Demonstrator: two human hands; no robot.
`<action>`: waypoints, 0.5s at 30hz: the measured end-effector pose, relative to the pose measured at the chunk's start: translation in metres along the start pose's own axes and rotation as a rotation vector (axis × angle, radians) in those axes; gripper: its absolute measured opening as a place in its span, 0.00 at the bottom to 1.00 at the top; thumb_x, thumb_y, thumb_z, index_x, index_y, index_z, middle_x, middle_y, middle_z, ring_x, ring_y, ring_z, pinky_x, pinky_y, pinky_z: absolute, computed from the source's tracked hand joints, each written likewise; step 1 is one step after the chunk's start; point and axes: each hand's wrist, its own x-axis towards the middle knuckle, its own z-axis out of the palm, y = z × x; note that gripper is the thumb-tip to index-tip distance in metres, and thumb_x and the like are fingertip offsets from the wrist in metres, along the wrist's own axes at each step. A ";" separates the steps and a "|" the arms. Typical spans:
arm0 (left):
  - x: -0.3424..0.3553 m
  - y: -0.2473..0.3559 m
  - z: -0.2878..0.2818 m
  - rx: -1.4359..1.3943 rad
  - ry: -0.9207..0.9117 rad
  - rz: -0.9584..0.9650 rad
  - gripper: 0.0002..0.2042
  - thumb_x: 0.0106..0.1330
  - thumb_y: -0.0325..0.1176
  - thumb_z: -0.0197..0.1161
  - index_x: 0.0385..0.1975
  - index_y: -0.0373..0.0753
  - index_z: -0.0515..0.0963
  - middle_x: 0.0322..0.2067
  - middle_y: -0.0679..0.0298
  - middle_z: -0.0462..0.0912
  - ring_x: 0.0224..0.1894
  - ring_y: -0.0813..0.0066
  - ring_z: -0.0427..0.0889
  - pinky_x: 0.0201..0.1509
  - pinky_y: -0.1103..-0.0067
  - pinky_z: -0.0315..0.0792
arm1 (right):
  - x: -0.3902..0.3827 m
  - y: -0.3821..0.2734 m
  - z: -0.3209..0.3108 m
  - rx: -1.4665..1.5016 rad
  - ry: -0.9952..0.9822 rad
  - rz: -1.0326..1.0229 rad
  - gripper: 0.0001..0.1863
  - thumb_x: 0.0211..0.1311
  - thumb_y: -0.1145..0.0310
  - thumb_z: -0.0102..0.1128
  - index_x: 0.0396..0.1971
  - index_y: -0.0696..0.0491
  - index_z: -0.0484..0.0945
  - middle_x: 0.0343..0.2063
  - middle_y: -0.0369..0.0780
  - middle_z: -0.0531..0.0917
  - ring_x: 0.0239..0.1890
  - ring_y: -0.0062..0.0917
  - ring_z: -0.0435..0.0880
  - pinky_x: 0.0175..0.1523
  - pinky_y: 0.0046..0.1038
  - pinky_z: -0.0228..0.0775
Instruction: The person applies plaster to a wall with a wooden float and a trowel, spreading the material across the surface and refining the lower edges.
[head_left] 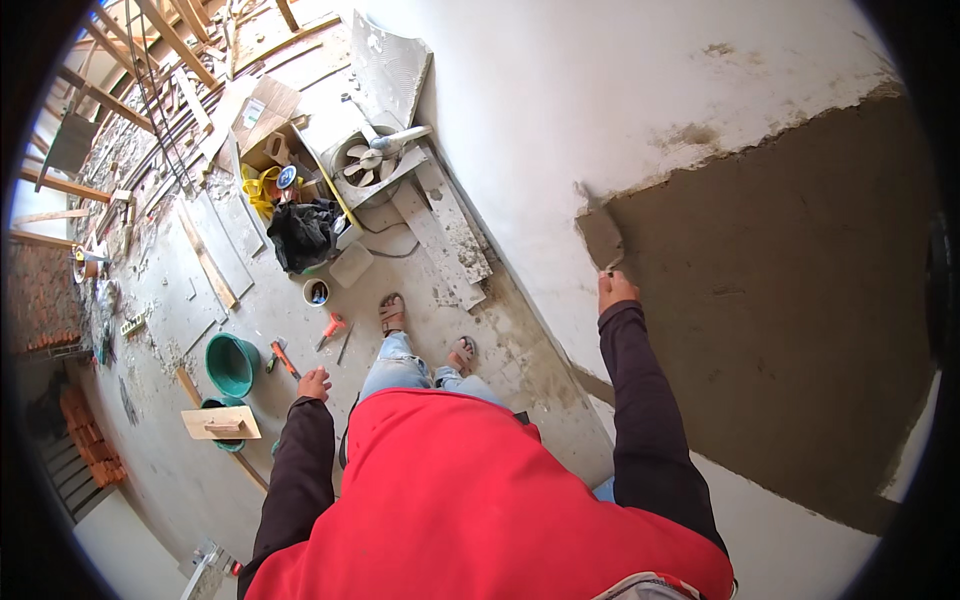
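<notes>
My right hand [617, 290] is closed round the handle of a trowel [602, 238]. Its blade lies against the white wall [530, 120], at the upper left corner of a large patch of grey-brown mortar [770, 290]. The blade's colour nearly blends with the mortar, and the handle is mostly hidden by my fingers. On the other side, my left hand [314, 384] hangs beside my body with loosely bent fingers and nothing visible in it. Below it on the floor is an orange-handled tool [285, 360].
A green bucket [231, 365] stands at left, near a wooden float [222, 423] resting over another bucket. Ahead are a cardboard box [275, 150] of supplies, a fan [368, 165], boards [440, 230] along the wall and a small pot [316, 292]. Scrap timber [190, 100] litters the far left.
</notes>
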 end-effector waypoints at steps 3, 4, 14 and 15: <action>-0.002 -0.004 -0.005 -0.007 -0.003 0.009 0.23 0.67 0.46 0.57 0.51 0.32 0.72 0.47 0.53 0.80 0.41 0.62 0.81 0.39 0.70 0.75 | -0.010 -0.007 -0.021 0.181 0.083 0.053 0.23 0.65 0.50 0.47 0.36 0.58 0.75 0.35 0.57 0.81 0.43 0.56 0.78 0.51 0.50 0.67; -0.002 -0.007 -0.006 0.002 -0.006 0.002 0.23 0.67 0.46 0.57 0.52 0.32 0.72 0.46 0.53 0.80 0.40 0.62 0.81 0.39 0.71 0.75 | -0.004 0.001 -0.002 0.182 0.081 0.057 0.23 0.65 0.50 0.47 0.36 0.58 0.75 0.35 0.57 0.81 0.43 0.56 0.78 0.51 0.50 0.67; -0.015 0.002 -0.004 0.069 0.000 -0.023 0.24 0.67 0.48 0.57 0.52 0.32 0.73 0.46 0.54 0.80 0.39 0.59 0.81 0.40 0.69 0.75 | 0.000 0.008 0.032 -0.007 -0.030 0.116 0.21 0.64 0.51 0.49 0.36 0.57 0.75 0.36 0.55 0.82 0.42 0.54 0.79 0.48 0.49 0.70; -0.013 0.001 -0.001 0.050 0.011 -0.035 0.24 0.67 0.48 0.56 0.52 0.32 0.73 0.46 0.53 0.80 0.39 0.59 0.81 0.40 0.69 0.75 | 0.003 0.015 0.039 -0.008 -0.017 0.120 0.21 0.64 0.51 0.49 0.36 0.57 0.75 0.36 0.55 0.82 0.42 0.54 0.79 0.48 0.49 0.70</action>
